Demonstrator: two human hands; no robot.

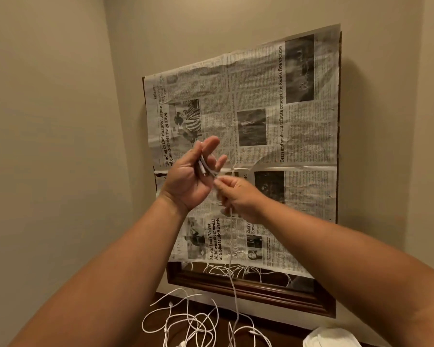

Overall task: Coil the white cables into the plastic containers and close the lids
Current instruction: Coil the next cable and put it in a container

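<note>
White cable [203, 166] loops sit gripped in the left hand [188, 179]. Right hand [238, 196] pinches the same strand just beside it.

The bottom edge cuts off the loose cables [193, 321] and a white plastic object [328, 338]. Your right hand [238, 196] is blurred at the fingertips around the held cable [204, 166]. Newspaper [261, 96] hides most of the mirror [236, 284].
</note>
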